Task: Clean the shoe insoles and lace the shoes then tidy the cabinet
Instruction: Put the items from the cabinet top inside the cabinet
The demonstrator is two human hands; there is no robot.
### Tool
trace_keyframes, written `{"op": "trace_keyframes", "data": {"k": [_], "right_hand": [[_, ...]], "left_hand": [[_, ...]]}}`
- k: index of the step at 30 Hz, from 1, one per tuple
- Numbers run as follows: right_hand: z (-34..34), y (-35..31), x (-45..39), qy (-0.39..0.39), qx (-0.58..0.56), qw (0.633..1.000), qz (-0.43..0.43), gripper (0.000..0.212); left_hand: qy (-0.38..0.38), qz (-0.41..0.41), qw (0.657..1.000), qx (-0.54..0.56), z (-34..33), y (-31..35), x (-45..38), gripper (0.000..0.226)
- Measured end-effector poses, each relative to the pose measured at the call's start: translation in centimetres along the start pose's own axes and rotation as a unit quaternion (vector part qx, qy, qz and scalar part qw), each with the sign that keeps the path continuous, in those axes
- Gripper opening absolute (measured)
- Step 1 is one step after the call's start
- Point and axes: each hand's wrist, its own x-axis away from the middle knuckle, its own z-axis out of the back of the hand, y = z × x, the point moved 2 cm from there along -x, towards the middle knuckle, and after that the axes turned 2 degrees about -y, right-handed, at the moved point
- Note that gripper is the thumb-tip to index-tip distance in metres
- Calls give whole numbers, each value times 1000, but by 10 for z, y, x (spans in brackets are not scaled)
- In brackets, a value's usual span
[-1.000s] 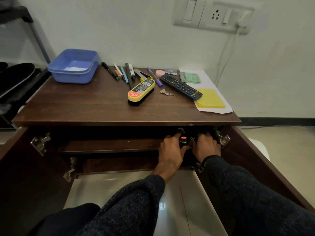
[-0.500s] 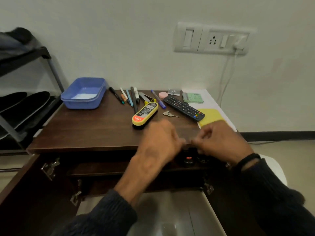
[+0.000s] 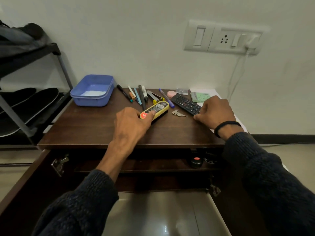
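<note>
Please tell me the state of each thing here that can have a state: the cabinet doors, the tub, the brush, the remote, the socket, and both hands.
cabinet doors: open
blue tub: uncovered, white stuff inside
yellow shoe brush: lying flat, label up
left hand: thumb on the brush's near end
remote: lying buttons up
right hand: fingers curled, at the remote's near end; grip unclear
wall socket: plug inserted

Dark wooden cabinet top (image 3: pixel 95 128) with blue tub (image 3: pixel 92 91), pens (image 3: pixel 136 95), yellow brush (image 3: pixel 156 109), keys (image 3: pixel 178 113), remote (image 3: pixel 185 103).
</note>
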Motion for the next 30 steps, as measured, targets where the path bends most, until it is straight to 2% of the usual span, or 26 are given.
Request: {"op": "trace_keyframes", "data": {"k": [4,7,11,13,17,19,23,27,30], "right_hand": [[7,-18,0,-21,156,987,29,27],[10,-25,2,-18,163,986,40,27],[14,-18,16,10,136,990,31,29],[22,-12,32,32,82,996,28,26],[42,-9,92,48,-100,994,15,32],[44,-5,123,3,-162,987,4,31],[34,14,160,-147,-247,958,9,33],[18,33,173,-260,-160,952,14,34],[6,36,175,-296,-103,949,34,34]], "left_hand": [[-42,31,997,51,6,4,0,46],[-72,48,984,156,3,5,6,24],[-80,90,958,260,1,1,9,19],[-102,134,923,347,0,-2,12,24],[-147,177,823,519,14,10,44,31],[-177,186,784,566,23,15,75,35],[-208,239,725,611,19,-7,153,35],[-247,316,696,596,-11,-37,210,43],[-277,353,677,584,-35,-50,213,43]]}}
